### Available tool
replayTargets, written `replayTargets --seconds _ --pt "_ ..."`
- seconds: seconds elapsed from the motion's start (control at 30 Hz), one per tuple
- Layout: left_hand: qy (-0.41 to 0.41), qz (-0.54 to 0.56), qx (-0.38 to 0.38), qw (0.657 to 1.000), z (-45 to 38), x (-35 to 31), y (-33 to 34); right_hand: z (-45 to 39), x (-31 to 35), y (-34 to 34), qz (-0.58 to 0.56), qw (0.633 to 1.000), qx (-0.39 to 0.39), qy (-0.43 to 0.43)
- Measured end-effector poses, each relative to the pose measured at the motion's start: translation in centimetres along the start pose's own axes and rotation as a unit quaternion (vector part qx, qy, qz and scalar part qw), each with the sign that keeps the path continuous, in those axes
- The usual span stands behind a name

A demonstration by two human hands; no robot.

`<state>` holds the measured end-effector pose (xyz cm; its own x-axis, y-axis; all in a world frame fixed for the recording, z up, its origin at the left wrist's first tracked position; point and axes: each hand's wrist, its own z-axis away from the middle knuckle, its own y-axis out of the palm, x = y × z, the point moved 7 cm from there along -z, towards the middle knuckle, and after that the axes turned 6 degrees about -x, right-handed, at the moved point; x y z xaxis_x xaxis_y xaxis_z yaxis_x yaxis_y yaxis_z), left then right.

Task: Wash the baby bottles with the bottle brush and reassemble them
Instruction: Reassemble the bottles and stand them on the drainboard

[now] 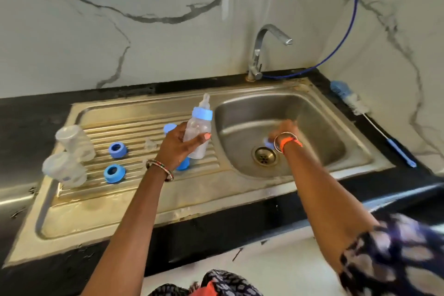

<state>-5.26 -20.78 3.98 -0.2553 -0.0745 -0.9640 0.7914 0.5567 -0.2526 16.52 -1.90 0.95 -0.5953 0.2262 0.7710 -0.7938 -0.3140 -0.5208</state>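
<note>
1. Nearest, the left hand [179,143] is curled round an assembled baby bottle [199,133], thumb across its clear body. The bottle is tilted, teat uppermost, blue collar fitted, and is held above the ribbed drainboard [134,125] just left of the basin's edge.
2. Right hand [283,131] reaches down into the sink basin [319,132], above the drain [265,155]. It is motion-blurred; a small blue piece [268,142] shows at the fingers, but whether they grip it cannot be told.
3. Beaded bracelet [160,169] on the left wrist; metal bangle and orange band [287,141] on the right wrist.
4. Partly hidden beneath the left hand: one blue part [183,164] on the drainboard. A second blue part [169,128] shows just behind the hand.
5. Left of the left hand, a small clear teat [151,144] lies on the ribs; further left, two blue screw rings [117,150] [114,173] lie apart from each other.
6. Furthest left of that hand, two clear bottle bodies [75,143] [64,170] lie on their sides, touching, at the drainboard's edge.
7. Right of the right hand, beyond the sink rim, the bottle brush [360,109] lies on the black table [422,170], bristle head toward the wall, blue handle toward the viewer.
8. Beyond both hands, the tap [260,53] stands at the back of the sink, spout over the basin; no water is visible. A blue hose [353,19] loops up the marbled wall [120,19] from the tap base.
</note>
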Motion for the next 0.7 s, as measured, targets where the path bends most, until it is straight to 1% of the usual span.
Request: replayTargets --seconds 0.03,0.07,0.1,0.13,0.17,0.2,0.23,0.27,0.3,0.33,0.37,0.4,0.43,0.47,0.5,0.57,0.63,0.7 --pt "0.003 -0.005 0.002 1.000 -0.5 -0.2 0.3 -0.4 0.2 0.6 -0.028 0.998 0.045 0.015" --pt "0.004 -0.004 0.006 1.000 -0.6 -0.4 0.5 -0.5 0.7 1.1 -0.094 0.991 0.096 0.022" --pt "-0.008 0.015 0.017 1.000 -0.6 -0.3 0.8 -0.5 1.5 1.6 -0.197 0.969 0.144 0.026" --pt "-0.028 0.044 0.029 0.998 -0.4 -0.3 1.0 -0.2 2.4 1.6 -0.319 0.930 0.179 0.035" --pt "-0.043 0.069 0.036 0.996 -0.3 -0.2 1.1 0.0 2.6 1.6 -0.365 0.910 0.196 0.035" --pt "-0.054 0.090 0.038 0.994 -0.3 -0.4 1.0 0.3 2.4 1.9 -0.335 0.917 0.214 0.025" --pt "-0.068 0.110 0.039 0.991 -0.3 -0.3 1.0 0.5 1.4 2.0 -0.234 0.954 0.188 0.000" --pt "-0.083 0.130 0.032 0.988 -0.3 -0.3 0.9 0.8 0.7 2.2 -0.071 0.985 0.154 -0.030" --pt "-0.092 0.139 0.019 0.986 -0.2 -0.2 0.8 0.3 0.1 2.1 0.054 0.993 0.086 -0.059" --pt "-0.097 0.137 0.008 0.986 -0.2 -0.2 0.7 0.4 0.6 1.8 0.083 0.991 0.022 -0.104" --pt "-0.098 0.129 0.000 0.987 -0.2 -0.1 0.7 1.1 1.9 2.0 -0.001 0.990 0.012 -0.138" --pt "-0.096 0.124 -0.005 0.988 -0.1 -0.1 0.7 2.2 3.7 2.1 -0.122 0.978 0.029 -0.167" --pt "-0.094 0.123 -0.006 0.988 0.0 -0.1 0.7 2.9 5.1 2.5 -0.257 0.950 0.068 -0.163" --pt "-0.095 0.132 -0.006 0.987 0.2 -0.1 0.7 3.6 6.7 2.5 -0.349 0.916 0.093 -0.174" --pt "-0.096 0.147 -0.008 0.984 0.3 -0.1 0.7 4.5 8.3 2.5 -0.393 0.893 0.111 -0.191" --pt "-0.096 0.190 -0.007 0.977 0.5 -0.5 0.5 5.9 10.0 2.7 -0.414 0.873 0.128 -0.223" --pt "-0.087 0.208 -0.005 0.974 0.6 -1.2 0.0 6.4 10.4 2.7 -0.439 0.864 0.124 -0.211" --pt "-0.072 0.206 -0.009 0.976 0.7 -1.9 -0.7 6.2 10.5 2.6 -0.491 0.843 0.115 -0.187"
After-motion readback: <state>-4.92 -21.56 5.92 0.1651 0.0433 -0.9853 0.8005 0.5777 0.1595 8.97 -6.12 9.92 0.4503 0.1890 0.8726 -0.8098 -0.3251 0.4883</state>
